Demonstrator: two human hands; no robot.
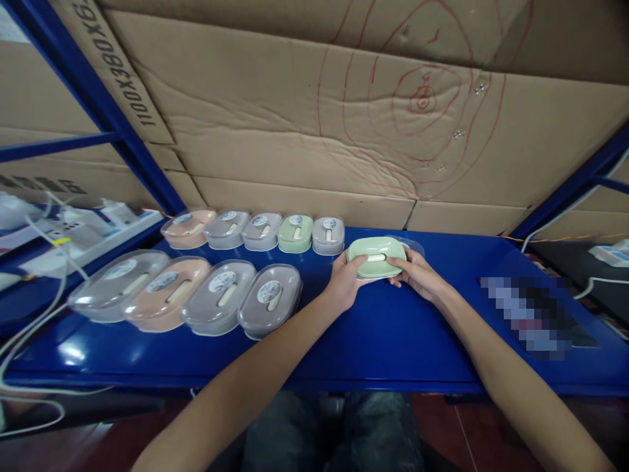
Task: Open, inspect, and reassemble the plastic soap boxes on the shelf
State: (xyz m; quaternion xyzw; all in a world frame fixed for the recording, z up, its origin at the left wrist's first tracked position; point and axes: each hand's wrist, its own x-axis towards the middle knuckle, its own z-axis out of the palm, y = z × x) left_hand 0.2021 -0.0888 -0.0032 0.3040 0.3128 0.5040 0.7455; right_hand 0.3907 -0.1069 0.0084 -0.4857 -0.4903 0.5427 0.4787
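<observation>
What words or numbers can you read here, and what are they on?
"1100X380X6": printed on the cardboard sheet behind the blue rack, upside down and cut off by the edge.
Round stickers on the lidded boxes: too small to read.
Red pen circles on the cardboard wall: scribbles, no readable word.

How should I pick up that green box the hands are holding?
Probably best as shown: take the green box by its two short rounded ends, the left hand coming from one side and the right hand from the other. It is a long oval, so the narrow ends suit a grip.
</observation>
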